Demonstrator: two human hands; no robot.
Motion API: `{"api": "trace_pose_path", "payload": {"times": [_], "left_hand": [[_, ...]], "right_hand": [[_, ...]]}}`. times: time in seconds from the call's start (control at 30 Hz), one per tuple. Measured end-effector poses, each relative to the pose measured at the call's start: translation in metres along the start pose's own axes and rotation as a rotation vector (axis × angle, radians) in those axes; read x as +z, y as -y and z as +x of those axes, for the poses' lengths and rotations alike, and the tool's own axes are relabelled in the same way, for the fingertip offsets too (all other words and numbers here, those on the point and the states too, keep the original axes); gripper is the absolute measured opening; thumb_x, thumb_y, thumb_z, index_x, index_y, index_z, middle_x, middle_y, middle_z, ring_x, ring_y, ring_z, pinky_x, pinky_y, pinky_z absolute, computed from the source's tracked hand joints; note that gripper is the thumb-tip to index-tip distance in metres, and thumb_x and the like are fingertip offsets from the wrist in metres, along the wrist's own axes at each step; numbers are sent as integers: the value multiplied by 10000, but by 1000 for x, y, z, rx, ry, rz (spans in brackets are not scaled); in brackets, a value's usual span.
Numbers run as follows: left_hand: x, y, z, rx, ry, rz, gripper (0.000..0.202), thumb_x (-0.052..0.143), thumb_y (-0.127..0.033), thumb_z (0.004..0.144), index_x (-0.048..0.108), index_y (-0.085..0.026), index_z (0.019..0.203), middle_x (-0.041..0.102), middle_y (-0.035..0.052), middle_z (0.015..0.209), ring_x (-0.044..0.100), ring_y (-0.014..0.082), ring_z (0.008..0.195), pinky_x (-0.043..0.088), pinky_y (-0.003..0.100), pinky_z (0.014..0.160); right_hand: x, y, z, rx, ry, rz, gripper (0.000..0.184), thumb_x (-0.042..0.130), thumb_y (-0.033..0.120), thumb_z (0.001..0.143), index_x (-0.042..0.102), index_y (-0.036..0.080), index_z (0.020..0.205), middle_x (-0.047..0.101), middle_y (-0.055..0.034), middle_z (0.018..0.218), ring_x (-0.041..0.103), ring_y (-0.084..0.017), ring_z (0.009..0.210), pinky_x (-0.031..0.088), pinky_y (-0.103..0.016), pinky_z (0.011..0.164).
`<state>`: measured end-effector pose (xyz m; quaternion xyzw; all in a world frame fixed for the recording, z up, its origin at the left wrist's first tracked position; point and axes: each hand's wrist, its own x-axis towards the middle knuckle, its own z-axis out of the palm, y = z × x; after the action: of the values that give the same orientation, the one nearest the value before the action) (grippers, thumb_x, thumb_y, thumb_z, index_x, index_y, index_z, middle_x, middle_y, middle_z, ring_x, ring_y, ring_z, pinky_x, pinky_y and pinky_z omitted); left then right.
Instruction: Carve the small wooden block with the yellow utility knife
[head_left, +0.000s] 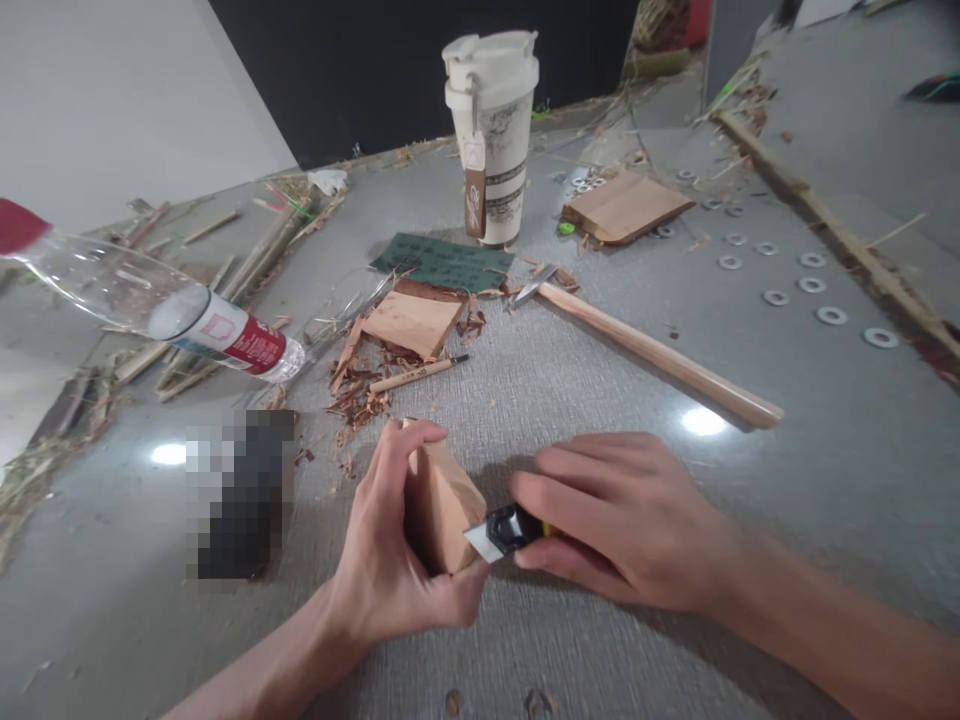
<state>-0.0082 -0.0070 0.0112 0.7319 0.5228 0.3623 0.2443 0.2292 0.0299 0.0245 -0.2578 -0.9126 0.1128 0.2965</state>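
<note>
My left hand (pixel 401 545) grips a block of light wood (pixel 444 500) along its sides, holding it tilted above the grey surface. Closed around a utility knife (pixel 516 526) is my right hand (pixel 622 515). The knife's short blade points left and lies against the block's near right edge, close to my left thumb. Most of the knife's handle is hidden in my right palm. Just beyond the block are a slim wooden-handled tool (pixel 420 374), brown wood shavings (pixel 360 402) and a flat wood piece (pixel 414 322).
A small hammer (pixel 660 355) lies to the right, with several metal washers (pixel 811 285) past it. Green sandpaper (pixel 442 262), a lidded cup (pixel 495 140) and another wood piece (pixel 628 206) are farther back. A plastic bottle (pixel 225 325) and a blurred dark object (pixel 247 500) are left.
</note>
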Motion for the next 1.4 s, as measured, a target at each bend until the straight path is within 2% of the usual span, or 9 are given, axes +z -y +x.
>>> {"api": "trace_pose_path", "payload": {"times": [0.17, 0.27, 0.3, 0.33, 0.4, 0.43, 0.57, 0.77, 1.4], "left_hand": [[1, -4, -3, -20, 0, -14, 659, 707, -353, 715, 457, -272, 1320, 530, 26, 974, 556, 210, 775, 479, 380, 688], [3, -12, -14, 149, -73, -35, 625, 747, -459, 721, 512, -279, 1270, 545, 56, 1023, 565, 243, 803, 476, 397, 665], [3, -14, -18, 159, -173, -41, 585, 726, -479, 733, 536, -274, 1247, 549, 74, 1048, 563, 260, 819, 477, 423, 681], [2, -13, -19, 152, -198, -41, 555, 709, -472, 758, 547, -270, 1248, 547, 80, 1054, 561, 262, 819, 474, 426, 681], [-1, -7, -18, 119, -222, -12, 661, 736, -405, 732, 515, -255, 1337, 540, 74, 1054, 556, 253, 820, 480, 433, 712], [-4, -3, -15, 97, -171, -5, 713, 780, -410, 696, 500, -265, 1336, 537, 49, 1024, 538, 230, 795, 468, 398, 688], [-8, 12, -3, -67, -160, 47, 733, 833, -393, 674, 493, -288, 1315, 539, 19, 1018, 530, 204, 810, 473, 358, 719], [1, 6, -7, -68, -149, 59, 807, 852, -283, 626, 469, -304, 1336, 515, 35, 1095, 559, 223, 887, 498, 383, 778], [5, 11, -8, -43, -163, 38, 826, 839, -204, 605, 478, -291, 1344, 505, 35, 1078, 535, 210, 854, 458, 354, 724]], "right_hand": [[-4, -4, 2, -4, -6, -104, 445, 379, 469, 1155, 627, 204, 898, 597, 20, 720, 506, -123, 602, 348, -307, 588], [-11, -27, -2, 239, -81, -241, 366, 464, 433, 1133, 644, 209, 906, 609, 22, 683, 495, -116, 549, 307, -292, 541], [-14, -35, -3, 364, -145, -286, 350, 485, 419, 1123, 639, 209, 889, 574, 32, 640, 464, -112, 518, 287, -288, 525], [-16, -42, -5, 435, -193, -308, 351, 493, 410, 1116, 620, 208, 857, 512, 48, 588, 425, -108, 488, 275, -283, 513], [-18, -48, -7, 500, -268, -295, 345, 514, 427, 1103, 602, 209, 850, 472, 59, 573, 408, -106, 480, 288, -285, 518], [-17, -47, -7, 465, -233, -245, 340, 502, 432, 1109, 610, 207, 878, 506, 54, 599, 441, -106, 495, 306, -283, 528], [-6, -22, -4, 220, -31, -38, 355, 451, 457, 1132, 622, 201, 955, 655, 14, 764, 580, -122, 625, 362, -284, 585], [3, -2, -2, 104, 24, 74, 423, 412, 496, 1142, 584, 209, 883, 596, 33, 724, 496, -116, 589, 328, -292, 583], [6, -2, -3, 94, 44, 122, 387, 412, 487, 1146, 547, 212, 909, 556, 44, 761, 473, -119, 634, 337, -310, 603]]}}
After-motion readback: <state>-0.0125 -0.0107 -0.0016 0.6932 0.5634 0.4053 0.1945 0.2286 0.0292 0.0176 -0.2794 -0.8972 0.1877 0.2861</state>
